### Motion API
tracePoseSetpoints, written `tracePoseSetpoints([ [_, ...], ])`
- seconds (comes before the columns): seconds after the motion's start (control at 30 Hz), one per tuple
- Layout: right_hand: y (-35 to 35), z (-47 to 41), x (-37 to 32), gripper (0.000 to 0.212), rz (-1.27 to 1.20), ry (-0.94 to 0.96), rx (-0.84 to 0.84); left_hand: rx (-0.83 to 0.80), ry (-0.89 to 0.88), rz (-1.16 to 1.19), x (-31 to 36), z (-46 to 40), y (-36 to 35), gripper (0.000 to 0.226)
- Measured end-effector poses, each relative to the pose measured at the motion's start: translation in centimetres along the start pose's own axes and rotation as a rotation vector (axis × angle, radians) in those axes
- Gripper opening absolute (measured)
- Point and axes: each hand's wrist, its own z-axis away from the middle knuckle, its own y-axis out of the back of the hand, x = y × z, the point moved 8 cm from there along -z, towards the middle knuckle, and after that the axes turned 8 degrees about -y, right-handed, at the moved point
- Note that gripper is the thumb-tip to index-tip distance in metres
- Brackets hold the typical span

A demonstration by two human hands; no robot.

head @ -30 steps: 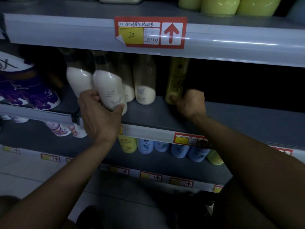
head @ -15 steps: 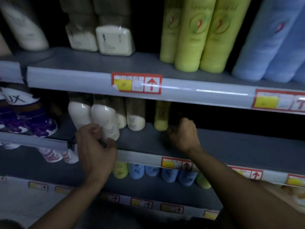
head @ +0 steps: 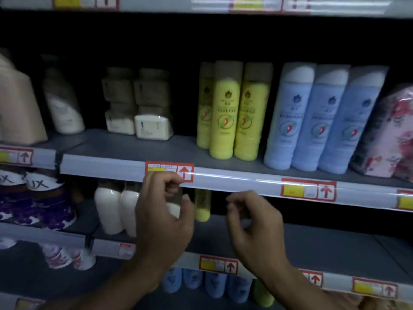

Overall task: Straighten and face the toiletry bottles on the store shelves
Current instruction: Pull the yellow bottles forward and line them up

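So the fingers (head: pixel 172 186) on my left hand (head: pixel 164 222) are loosely curled with nothing in them, thumb sticking out to the side, and the right hand (head: pixel 252 227) is the same deal: fingers bent, empty, hanging in the air. Both hover in front of the edge strip (head: pixel 234 182) of the upper shelf, left fingertips right over the red price tag (head: pixel 169 171). I can't tell if they're touching the tag or just in front of it.

Behind the left hand on the lower shelf are the white bottles (head: pixel 109 209), bunched near the front edge, and a lone yellow bottle (head: pixel 202 206) just beside them, set a bit further back. That one's probably a stray.

My guess is the hands are heading for the upper shelf. The yellow bottles (head: pixel 225 110) there stand upright, labels out, one tucked behind the others. The blue bottles (head: pixel 321 117) next to them lean left, touching each other, so they likely want straightening. The cream tubs (head: pixel 152 128) are stacked and sit back from the edge, so pulling them forward seems fair too.

Everything's dim and a bit blurry, so label details are a no-go.
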Motion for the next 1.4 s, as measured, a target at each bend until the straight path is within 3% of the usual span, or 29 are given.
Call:
tracePoseSetpoints([
  [0.1,2.9,-1.9,-2.1,0.015,-0.057,0.023,0.215,-0.059,-0.018,0.050,1.3,-3.3,-1.6,0.022],
  [0.17,3.5,-3.7,-2.4,0.026,-0.094,-0.034,0.242,-0.116,0.022,0.062,0.9,-5.4,-3.1,0.026],
  [0.27,2.5,-6.5,-1.7,0.049,-0.045,-0.199,0.129,-0.193,0.100,0.066,-0.7,-8.1,-5.5,0.036],
  [0.43,0.1,-9.2,-0.4,0.031,-0.040,-0.361,-0.017,-0.197,0.188,0.045,-4.2,-11.2,-8.6,0.048],
  [0.57,-1.2,-11.4,0.6,0.057,0.008,-0.406,-0.047,-0.177,0.203,0.032,-5.7,-11.9,-10.2,0.060],
  [0.67,-1.7,-12.8,1.2,0.059,0.078,-0.433,-0.029,-0.165,0.217,0.027,-5.8,-12.3,-11.1,0.068],
  [0.8,-1.1,-13.4,1.8,0.045,0.187,-0.423,0.070,-0.140,0.248,0.067,-5.7,-12.7,-12.0,0.069],
  [1.0,-0.7,-13.0,1.5,0.059,0.368,-0.370,0.208,-0.106,0.280,0.104,-5.8,-12.3,-11.8,0.056],
  [1.23,0.5,-11.5,0.1,0.057,0.242,-0.297,0.283,-0.036,0.263,0.125,-4.7,-11.5,-9.6,0.055],
  [1.4,1.7,-9.4,-1.6,0.068,0.125,-0.212,0.329,0.037,0.207,0.188,-2.8,-10.4,-6.9,0.065],
])
